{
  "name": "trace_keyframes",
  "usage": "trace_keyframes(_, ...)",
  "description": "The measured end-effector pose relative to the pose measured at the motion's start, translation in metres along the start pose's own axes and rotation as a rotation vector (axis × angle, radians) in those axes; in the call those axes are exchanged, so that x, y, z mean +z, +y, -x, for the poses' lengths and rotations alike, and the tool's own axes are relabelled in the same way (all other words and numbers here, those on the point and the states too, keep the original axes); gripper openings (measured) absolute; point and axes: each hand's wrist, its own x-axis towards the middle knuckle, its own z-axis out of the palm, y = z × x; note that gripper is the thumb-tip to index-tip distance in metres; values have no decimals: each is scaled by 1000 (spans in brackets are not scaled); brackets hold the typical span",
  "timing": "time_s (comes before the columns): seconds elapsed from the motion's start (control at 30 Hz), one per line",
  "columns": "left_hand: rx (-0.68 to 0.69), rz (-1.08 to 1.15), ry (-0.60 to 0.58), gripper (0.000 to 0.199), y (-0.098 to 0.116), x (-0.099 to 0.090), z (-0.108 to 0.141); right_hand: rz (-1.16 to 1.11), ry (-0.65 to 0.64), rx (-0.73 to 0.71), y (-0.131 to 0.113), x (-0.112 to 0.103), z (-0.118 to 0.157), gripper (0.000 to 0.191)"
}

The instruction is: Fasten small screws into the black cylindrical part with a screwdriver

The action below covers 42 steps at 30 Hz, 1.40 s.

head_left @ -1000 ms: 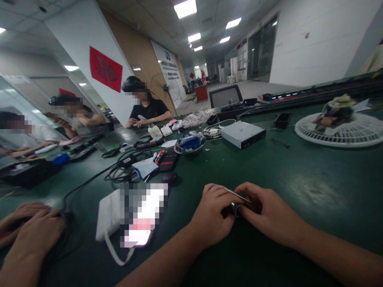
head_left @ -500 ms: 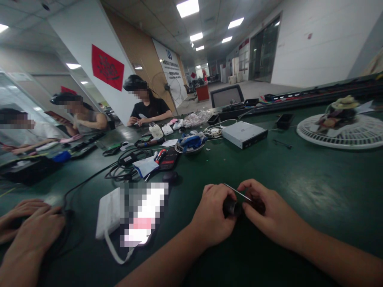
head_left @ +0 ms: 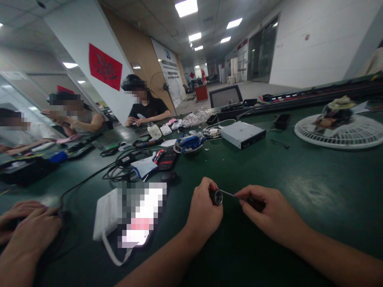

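Note:
My left hand (head_left: 205, 207) is closed around a short dark cylinder (head_left: 218, 197), whose round, ringed open end faces me. Most of the cylinder is hidden by my fingers. To the right, my right hand (head_left: 266, 209) grips a screwdriver (head_left: 229, 193) with a thin metal shaft and a dark handle in the palm. Its shaft points left, and the tip reaches the top of the cylinder near my left fingertips. Whether the tip touches it, I cannot tell. Both hands are above the dark green tabletop (head_left: 257, 167).
A lit phone (head_left: 146, 211) lies left of my arm beside a white box (head_left: 106, 213) with a strap. Behind are a mouse (head_left: 169, 177), a metal dish (head_left: 188, 148), a disc drive (head_left: 243, 134) and a white fan grille (head_left: 338, 131). Another person's hands (head_left: 30, 227) rest at left.
My left hand has shifted left and turned, so the cylinder's open end now faces me. The gap between my hands has widened, and more of the screwdriver's shaft lies between them.

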Motion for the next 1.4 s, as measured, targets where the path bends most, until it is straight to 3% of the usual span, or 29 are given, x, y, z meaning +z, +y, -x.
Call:
trace_keyframes(0.63, 16, 38, -17, 27, 6, -2, -2, 110, -31, -224, -2, 2, 6, 21)
trace_keyframes(0.8, 32, 24, -43, 21, 7, -3, -2, 117, 35, -175, -2, 3, 5, 24)
trace_keyframes(1.0, 46, 15, 8, 20, 6, -2, -1, 187, 52, -130, -1, 3, 3, 20)
trace_keyframes(1.4, 41, -32, 14, 25, 10, -5, 0, 176, 1, -242, -3, 3, 8, 21)
